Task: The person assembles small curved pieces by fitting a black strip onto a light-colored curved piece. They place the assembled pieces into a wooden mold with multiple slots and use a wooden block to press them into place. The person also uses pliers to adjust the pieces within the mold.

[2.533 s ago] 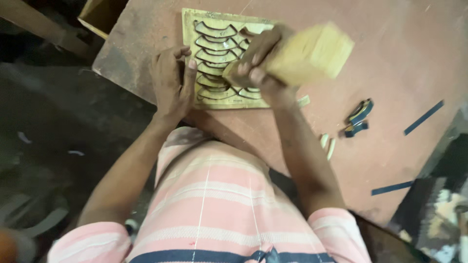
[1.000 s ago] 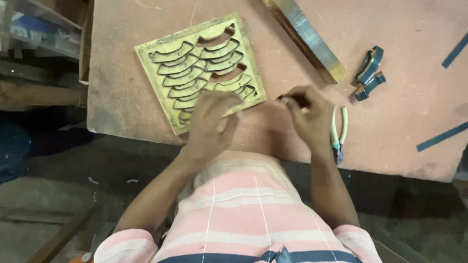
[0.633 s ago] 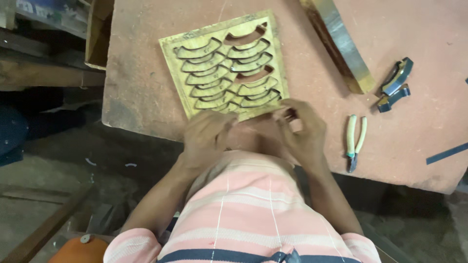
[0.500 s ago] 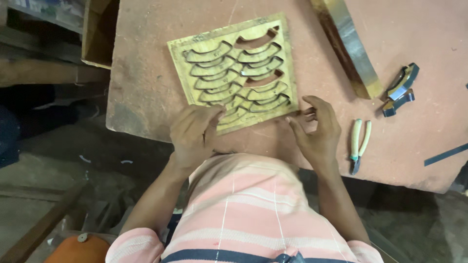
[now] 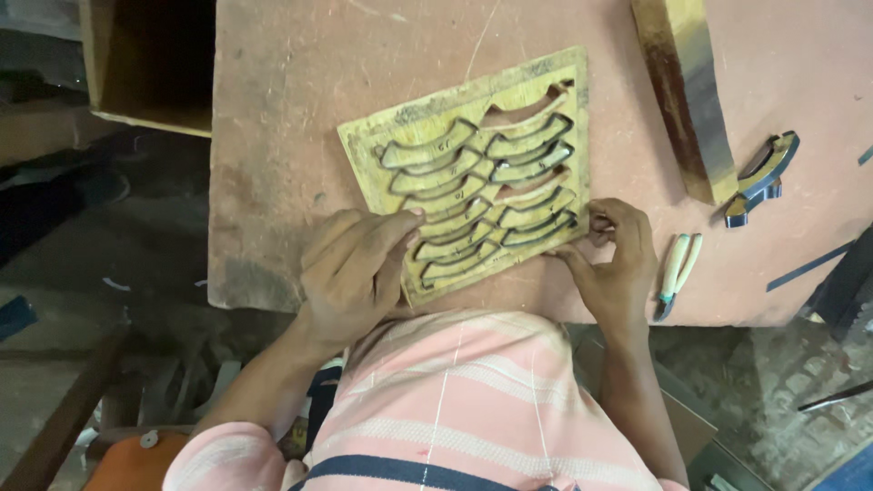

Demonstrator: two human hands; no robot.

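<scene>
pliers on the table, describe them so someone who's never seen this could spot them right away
On the reddish table, look just right of the person's right hand, near the front edge. The pliers lie there closed, pale handles pointing away, dark nose toward the person. Unlike the dark curved blue-tipped tool farther back, they are slim and light-coloured.

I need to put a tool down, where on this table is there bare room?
Bare table shows left of the wooden board, and between the metal bar and the far edge above the board. It is crowded by the right hand: pliers and a clamp lie there. The left hand covers the near-left corner.
</scene>
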